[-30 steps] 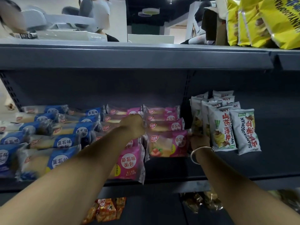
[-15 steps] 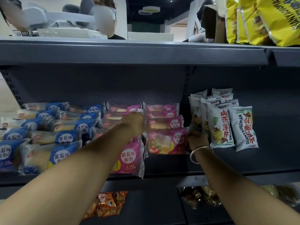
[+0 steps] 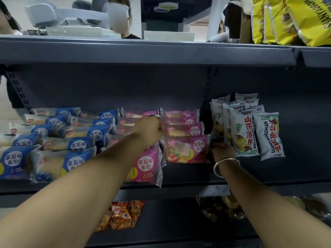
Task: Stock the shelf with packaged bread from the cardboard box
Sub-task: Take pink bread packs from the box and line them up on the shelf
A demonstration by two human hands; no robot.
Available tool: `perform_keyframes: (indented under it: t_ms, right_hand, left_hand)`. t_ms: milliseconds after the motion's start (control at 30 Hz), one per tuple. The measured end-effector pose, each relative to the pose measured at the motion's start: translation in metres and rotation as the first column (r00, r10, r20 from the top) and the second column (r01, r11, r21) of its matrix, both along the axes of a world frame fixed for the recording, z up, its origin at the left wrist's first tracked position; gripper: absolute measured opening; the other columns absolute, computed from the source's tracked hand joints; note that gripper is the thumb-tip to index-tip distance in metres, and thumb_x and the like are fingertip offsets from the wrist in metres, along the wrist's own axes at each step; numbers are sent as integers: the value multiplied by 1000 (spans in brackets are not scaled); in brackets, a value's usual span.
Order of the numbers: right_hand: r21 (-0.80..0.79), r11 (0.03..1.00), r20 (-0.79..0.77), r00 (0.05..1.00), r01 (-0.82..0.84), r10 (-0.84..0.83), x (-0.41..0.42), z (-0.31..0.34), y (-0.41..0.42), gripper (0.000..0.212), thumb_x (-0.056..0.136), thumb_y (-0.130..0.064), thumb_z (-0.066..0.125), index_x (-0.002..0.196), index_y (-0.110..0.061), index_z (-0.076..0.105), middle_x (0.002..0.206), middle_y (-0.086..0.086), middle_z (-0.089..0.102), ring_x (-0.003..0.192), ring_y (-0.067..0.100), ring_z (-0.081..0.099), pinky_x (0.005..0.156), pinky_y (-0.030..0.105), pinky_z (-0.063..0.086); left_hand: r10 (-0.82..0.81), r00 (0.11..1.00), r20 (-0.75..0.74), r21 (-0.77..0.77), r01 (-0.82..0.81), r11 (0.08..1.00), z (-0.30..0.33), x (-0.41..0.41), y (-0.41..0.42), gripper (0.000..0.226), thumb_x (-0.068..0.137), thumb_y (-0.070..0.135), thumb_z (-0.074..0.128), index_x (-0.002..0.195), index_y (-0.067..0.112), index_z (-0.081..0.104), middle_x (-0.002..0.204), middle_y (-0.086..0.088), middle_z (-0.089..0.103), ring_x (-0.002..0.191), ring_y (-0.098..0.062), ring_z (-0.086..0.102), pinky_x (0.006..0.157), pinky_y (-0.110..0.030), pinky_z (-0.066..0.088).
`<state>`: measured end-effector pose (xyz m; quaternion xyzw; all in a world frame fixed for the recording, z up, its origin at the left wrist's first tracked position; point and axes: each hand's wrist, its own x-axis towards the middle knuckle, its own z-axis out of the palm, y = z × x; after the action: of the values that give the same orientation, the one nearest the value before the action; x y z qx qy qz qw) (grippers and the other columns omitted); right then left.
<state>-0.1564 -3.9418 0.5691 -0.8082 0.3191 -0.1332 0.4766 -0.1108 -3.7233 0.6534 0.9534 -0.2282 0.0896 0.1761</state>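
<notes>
Pink strawberry bread packs [image 3: 186, 149] lie in two stacked columns on the middle grey shelf [image 3: 188, 178], with blue blueberry bread packs [image 3: 71, 145] to their left. My left hand [image 3: 148, 129] is curled into a fist and presses on the pink packs between the two columns; its fingertips are hidden. My right hand [image 3: 222, 151], with a metal bangle on the wrist, holds the right end of the front pink pack. A front pink pack [image 3: 145, 167] overhangs the shelf lip. The cardboard box is not in view.
White snack bags [image 3: 254, 133] stand just right of my right hand. Yellow bags [image 3: 290, 20] sit on the top shelf. Orange packets [image 3: 121, 215] and dark wrapped goods [image 3: 220, 210] lie on the lower shelf. Persons stand behind the shelving at the top.
Both hands stay at the pink packs. My right hand has edged closer to the front pack's right end. The view has shifted slightly.
</notes>
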Motion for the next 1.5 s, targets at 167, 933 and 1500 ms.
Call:
perform_keyframes:
  t_ms: [167,933,1500]
  right_hand:
    - [-6,1000,-39,999,9,-9,-18,7,13,29,91,-3,46,115,-2,63,123,17,60,113,31,55,64,19,36]
    - [-86,981,-419,900,-173,122,-201,-84,209,35,90,-9,50,124,-2,56,129,17,56,121,31,52,100,35,42]
    - [353,715,-782,229,-604,579,-286,-398,312,16,85,-5,48,90,-4,63,95,14,58,100,31,59,83,32,48]
  left_hand:
    - [-45,994,96,-23,48,999,2,-20,9,27,91,14,45,112,7,61,106,-14,66,100,-32,61,79,-33,48]
    - [-130,988,81,-333,150,931,-159,-196,190,51,92,27,39,134,-1,42,118,-23,57,112,-40,49,96,-45,36]
    - [387,679,-623,41,-466,884,-475,-298,303,44,97,33,39,130,5,46,125,-19,54,116,-38,47,90,-42,39]
